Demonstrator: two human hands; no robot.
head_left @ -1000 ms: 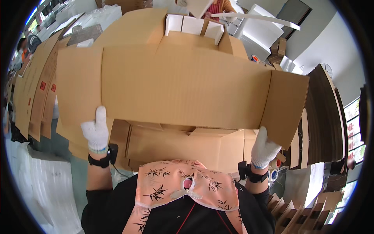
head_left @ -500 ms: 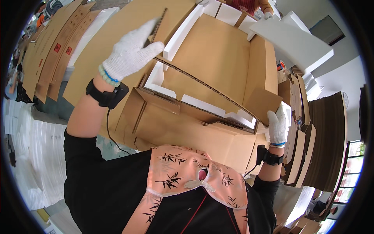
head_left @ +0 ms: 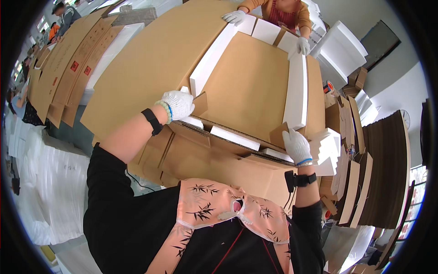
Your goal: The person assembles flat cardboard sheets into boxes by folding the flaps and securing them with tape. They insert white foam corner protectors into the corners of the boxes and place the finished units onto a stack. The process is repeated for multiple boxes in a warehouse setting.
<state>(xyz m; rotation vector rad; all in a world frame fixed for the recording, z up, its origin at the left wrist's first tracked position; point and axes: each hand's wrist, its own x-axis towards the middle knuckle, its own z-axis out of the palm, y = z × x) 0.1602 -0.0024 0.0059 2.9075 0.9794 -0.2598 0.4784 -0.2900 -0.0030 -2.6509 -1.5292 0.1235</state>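
Note:
A cardboard strip with folded ends (head_left: 199, 105) lies along the near side of a large open cardboard box (head_left: 246, 82). My left hand (head_left: 177, 106), in a white knit glove, is closed on the strip's left end. At the other end, my gloved right hand (head_left: 297, 145) grips the folded flap (head_left: 277, 134). White foam pieces line the box: a left strip (head_left: 212, 59), a right strip (head_left: 297, 93) and a near piece (head_left: 235, 137). Both hands' fingertips are partly hidden behind the cardboard.
Across the box, a co-worker's gloved hands (head_left: 303, 46) touch the foam at the far corners. A big cardboard sheet (head_left: 150, 59) spreads to the left. Stepped white foam pieces (head_left: 327, 150) stand by my right hand. Stacked cardboard (head_left: 383, 169) rises at the right.
The cardboard strip came down from a slant over the box to its near side. My left hand dropped toward me; my right shifted left. A foam strip now lines the right side.

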